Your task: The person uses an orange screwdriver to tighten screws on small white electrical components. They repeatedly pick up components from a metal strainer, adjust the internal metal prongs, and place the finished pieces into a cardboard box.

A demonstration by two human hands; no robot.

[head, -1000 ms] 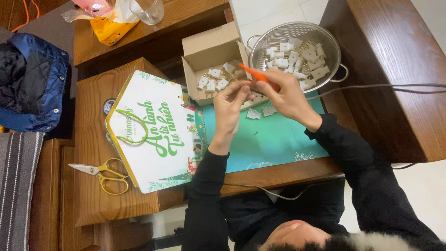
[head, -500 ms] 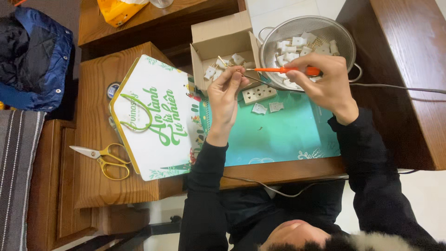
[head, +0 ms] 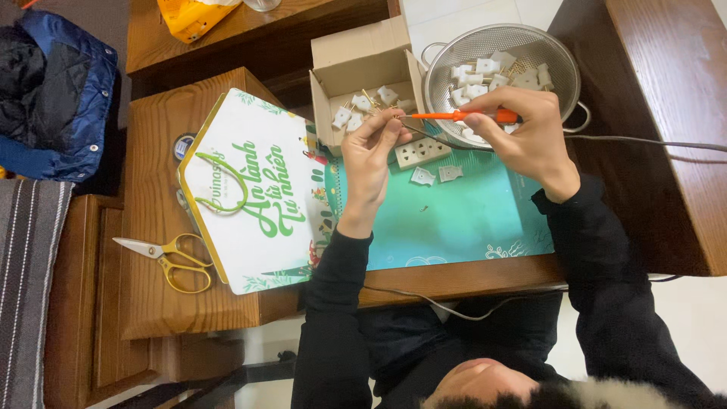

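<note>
your right hand (head: 530,132) has levelled the orange screwdriver (head: 462,115) into the small plug part (head: 390,115) pinched in your left hand (head: 375,155), so the screw is now being driven.

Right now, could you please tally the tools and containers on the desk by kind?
Orange-handled screwdriver, in the right hand: 1
Gold-handled scissors: 1
Cardboard box: 1
Metal colander: 1
Total: 4
</note>
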